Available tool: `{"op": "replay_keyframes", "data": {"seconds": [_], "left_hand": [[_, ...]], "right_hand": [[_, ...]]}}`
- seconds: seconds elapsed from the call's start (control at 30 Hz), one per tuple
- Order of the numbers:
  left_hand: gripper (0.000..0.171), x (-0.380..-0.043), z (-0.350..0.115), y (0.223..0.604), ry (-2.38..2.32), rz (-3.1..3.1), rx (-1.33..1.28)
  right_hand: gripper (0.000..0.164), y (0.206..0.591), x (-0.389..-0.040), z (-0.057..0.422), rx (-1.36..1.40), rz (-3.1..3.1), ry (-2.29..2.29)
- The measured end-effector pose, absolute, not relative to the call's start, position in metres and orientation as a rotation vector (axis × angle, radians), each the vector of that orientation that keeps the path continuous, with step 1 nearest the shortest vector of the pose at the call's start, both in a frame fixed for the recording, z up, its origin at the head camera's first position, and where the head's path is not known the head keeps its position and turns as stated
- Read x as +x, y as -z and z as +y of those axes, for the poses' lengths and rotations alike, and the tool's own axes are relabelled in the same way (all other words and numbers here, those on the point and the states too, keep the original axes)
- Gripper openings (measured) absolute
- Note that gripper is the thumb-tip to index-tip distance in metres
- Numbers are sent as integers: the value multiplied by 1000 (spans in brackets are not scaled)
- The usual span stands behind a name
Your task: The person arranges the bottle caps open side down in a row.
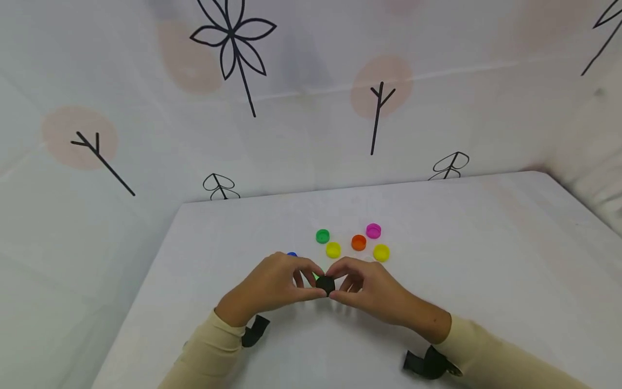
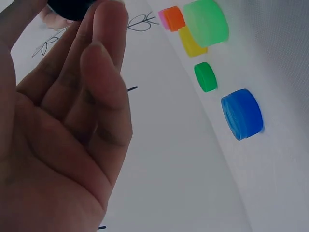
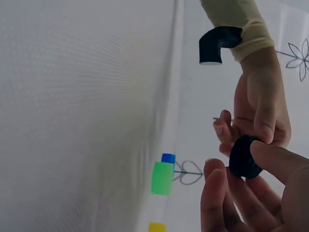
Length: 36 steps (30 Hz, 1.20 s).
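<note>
Both hands hold a small round black cap (image 1: 325,284) up over the near side of the table. My left hand (image 1: 276,282) pinches its left edge between thumb and fingertips. On the opposite edge, my right hand (image 1: 373,287) grips it the same way. In the right wrist view the black cap (image 3: 245,157) is tilted, with its hollow side partly showing by the thumb. A light green cap (image 2: 207,23) lies just beyond the hands, mostly hidden by them in the head view. The blue cap (image 2: 244,115) stands past my left hand.
Beyond the hands lie a green cap (image 1: 323,236), two yellow caps (image 1: 332,250) (image 1: 381,253), an orange cap (image 1: 358,242) and a pink cap (image 1: 373,230). A pale cap peeks out behind my right hand. Patterned white cloth (image 1: 301,135) hangs behind the white table (image 1: 466,243).
</note>
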State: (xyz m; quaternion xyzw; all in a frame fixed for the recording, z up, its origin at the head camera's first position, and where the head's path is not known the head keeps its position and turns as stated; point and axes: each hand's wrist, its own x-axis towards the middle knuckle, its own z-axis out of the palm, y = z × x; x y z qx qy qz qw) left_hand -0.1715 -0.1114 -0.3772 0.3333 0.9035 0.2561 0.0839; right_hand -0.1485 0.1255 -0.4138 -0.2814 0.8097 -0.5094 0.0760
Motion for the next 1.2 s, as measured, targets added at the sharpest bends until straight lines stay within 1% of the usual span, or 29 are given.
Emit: {"op": "replay_keyframes", "data": {"seconds": [0.13,0.43,0.7,0.9,1.2], "left_hand": [[26,-171,-112,378,-793,2590,936],[27,-171,-108,387,-662,2538,868],[26,-172,-100,398,-548,2537,869],[27,-172,-98,401,-492,2567,878],[29,-178,-106,405,-459,2614,800]], "right_hand": [[30,417,-148,125,-833,2389,1479],[28,422,-151,123,-780,2382,1312],[21,429,-152,123,-779,2355,1278],[21,434,-153,120,-734,2368,1245],[21,441,-158,109,-719,2422,1268]]}}
